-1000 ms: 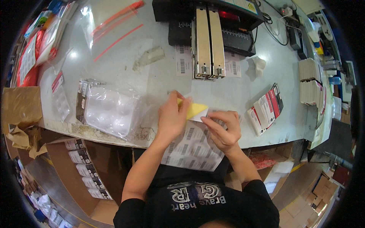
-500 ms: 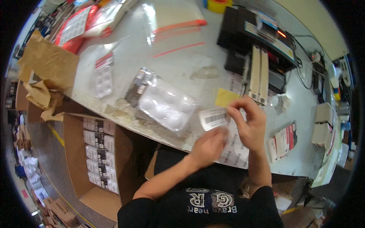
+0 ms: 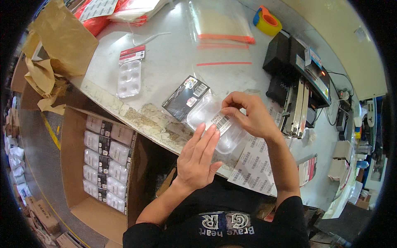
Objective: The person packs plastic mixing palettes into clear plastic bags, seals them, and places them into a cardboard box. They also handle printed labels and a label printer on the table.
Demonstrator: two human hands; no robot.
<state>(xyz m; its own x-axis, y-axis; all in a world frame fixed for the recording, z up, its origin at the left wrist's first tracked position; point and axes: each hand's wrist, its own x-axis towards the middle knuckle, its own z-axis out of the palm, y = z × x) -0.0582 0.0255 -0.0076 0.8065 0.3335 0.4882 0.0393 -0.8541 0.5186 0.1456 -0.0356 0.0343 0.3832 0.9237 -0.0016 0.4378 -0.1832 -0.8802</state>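
A white plastic tray with round wells, attached to a dark printed card, lies at a slant near the front edge of the table. Across the tray sits a white barcode label. My right hand pinches the label's upper right end between thumb and fingers. With fingers stretched out, my left hand lies over the tray's near side, its fingertips at the label's lower left end. How far the label is stuck down cannot be seen.
Barcode label sheets lie by my right forearm. A smaller carded tray rests at left; clear bags lie behind. A black printer and a tape roll stand right. An open carton holds several packed trays.
Both hands have moved from above the label sheets leftward to the tray, bringing the label onto it. The yellow slip near my right hand no longer shows. The head view has shifted.
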